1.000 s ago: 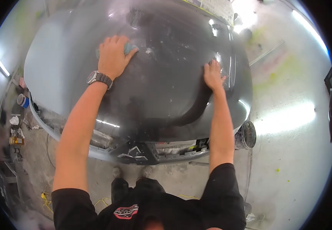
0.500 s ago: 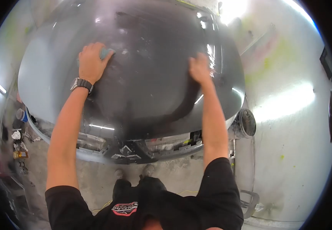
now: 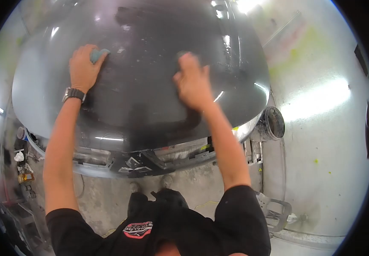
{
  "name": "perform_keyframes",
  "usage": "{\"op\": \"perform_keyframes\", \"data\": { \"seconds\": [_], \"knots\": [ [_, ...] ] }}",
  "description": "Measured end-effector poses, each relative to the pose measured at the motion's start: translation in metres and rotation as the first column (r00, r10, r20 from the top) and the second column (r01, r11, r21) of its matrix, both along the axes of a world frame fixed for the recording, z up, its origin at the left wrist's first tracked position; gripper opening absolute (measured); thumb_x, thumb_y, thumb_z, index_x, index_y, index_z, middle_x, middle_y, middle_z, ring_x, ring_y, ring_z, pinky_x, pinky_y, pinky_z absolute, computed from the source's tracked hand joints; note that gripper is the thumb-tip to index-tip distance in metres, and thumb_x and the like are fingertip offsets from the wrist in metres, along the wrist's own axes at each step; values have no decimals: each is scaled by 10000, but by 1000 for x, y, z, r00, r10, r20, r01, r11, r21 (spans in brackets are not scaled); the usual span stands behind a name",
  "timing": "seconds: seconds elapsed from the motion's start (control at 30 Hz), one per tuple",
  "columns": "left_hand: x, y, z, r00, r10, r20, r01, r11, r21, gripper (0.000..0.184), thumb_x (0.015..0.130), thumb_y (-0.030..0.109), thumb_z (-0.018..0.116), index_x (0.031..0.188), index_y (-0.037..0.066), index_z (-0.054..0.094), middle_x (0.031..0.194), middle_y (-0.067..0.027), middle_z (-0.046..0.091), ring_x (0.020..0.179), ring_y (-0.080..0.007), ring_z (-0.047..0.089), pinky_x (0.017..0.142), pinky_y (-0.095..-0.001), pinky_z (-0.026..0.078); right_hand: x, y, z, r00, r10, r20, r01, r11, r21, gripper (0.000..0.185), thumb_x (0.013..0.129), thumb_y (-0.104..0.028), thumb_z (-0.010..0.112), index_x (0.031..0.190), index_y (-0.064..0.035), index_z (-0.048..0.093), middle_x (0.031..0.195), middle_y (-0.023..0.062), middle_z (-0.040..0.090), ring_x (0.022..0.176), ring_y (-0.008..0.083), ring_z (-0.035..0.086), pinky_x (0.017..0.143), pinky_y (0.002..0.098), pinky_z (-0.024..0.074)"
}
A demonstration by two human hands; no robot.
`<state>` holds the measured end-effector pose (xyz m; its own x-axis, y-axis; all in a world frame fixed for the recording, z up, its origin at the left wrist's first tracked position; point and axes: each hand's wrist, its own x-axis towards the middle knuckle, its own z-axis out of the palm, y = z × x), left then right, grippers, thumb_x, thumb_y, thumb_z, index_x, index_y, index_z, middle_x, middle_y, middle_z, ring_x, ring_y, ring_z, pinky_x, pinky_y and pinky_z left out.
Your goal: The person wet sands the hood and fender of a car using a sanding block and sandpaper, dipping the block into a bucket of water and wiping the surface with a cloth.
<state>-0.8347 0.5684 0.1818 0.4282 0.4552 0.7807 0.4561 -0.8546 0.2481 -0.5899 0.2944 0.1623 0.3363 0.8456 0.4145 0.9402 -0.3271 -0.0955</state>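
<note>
A glossy, wet-looking dark grey car hood (image 3: 146,98) fills the middle of the view. On its left half rests my left hand (image 3: 83,68), closed on a soft blue-green cloth (image 3: 99,56) that shows between thumb and fingers. My right hand (image 3: 193,83) lies over the middle-right of the hood, smeared by motion. A small greyish edge shows at its fingertips; what it is I cannot make out. Bright streaks and droplets mark the surface around both hands.
Below the hood sits the front bumper with a three-diamond badge (image 3: 134,165). A dark round bucket (image 3: 274,123) stands at the right corner. Bottles and crumpled paper (image 3: 19,156) lie at left. A pale wall (image 3: 316,170) with yellow-green paint marks runs along the right.
My right hand has swept left across the hood, from near its right side towards the middle. My left hand, with the cloth, appears slightly further left as the view shifts.
</note>
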Motion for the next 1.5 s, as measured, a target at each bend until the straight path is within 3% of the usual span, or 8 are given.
{"op": "perform_keyframes", "data": {
  "seconds": [0.1,0.17,0.23,0.57,0.73,0.9,1.23,1.5],
  "knots": [
    [0,-1,-1,1000,-16,-21,16,1000,-10,313,927,341,795,1020,64,685,1008,-121,702,963,-357,648,855,-463,501,-8,-39,-11,996,76,-39,-76,997,21,612,1044,-351,551,1561,-50,423,1673,181,361,1561,358,322,1231,655,241],
    [0,4,1,1000,-12,-28,13,1000,15,310,928,338,794,1020,63,686,1020,-122,705,970,-355,648,858,-463,500,89,-44,-17,995,-96,27,94,993,77,556,1063,-333,526,1539,-52,461,1653,181,399,1557,359,332,1234,657,232],
    [0,3,-3,1000,0,-12,1,999,42,310,929,337,793,1023,62,686,1036,-118,707,977,-353,646,861,-460,498,154,-43,8,923,-339,-182,362,925,112,506,1083,-323,500,1503,-40,499,1621,197,438,1537,370,362,1235,653,235],
    [3,5,-1,1000,-20,-12,21,999,42,314,937,331,791,1039,57,675,1052,-109,692,1020,-350,634,902,-453,491,56,-117,-21,994,-103,-37,105,992,76,471,1093,-237,505,1546,-110,508,1639,112,459,1522,338,412,1230,677,240],
    [1,-1,2,999,12,-39,-12,1000,17,304,939,315,790,1037,52,673,1030,-112,685,1014,-355,631,898,-461,491,188,-39,17,906,-415,-81,416,909,-10,456,1118,-323,429,1510,-114,531,1626,87,478,1506,319,434,1219,701,246],
    [3,2,0,999,-1,-49,2,1000,18,311,939,322,786,1048,52,674,1037,-113,688,1017,-358,630,901,-461,490,98,-106,-31,970,-241,-20,240,950,201,443,1111,-295,477,1509,-114,542,1618,83,490,1511,306,432,1219,701,241],
    [5,-1,1,999,9,-38,-8,1000,29,307,933,323,788,1040,55,684,1042,-120,699,999,-356,646,880,-460,504,191,-49,11,936,-351,15,350,935,49,454,1116,-334,468,1490,-92,551,1602,109,503,1510,323,429,1213,680,279],
    [3,-3,1,997,19,-74,-21,1000,-16,322,944,345,779,1056,57,690,1037,-124,697,1013,-350,640,890,-458,506,72,-147,-33,991,-131,-7,131,987,96,503,1057,-256,600,1528,-95,524,1631,101,471,1528,312,414,1224,682,248]
  ]
}}
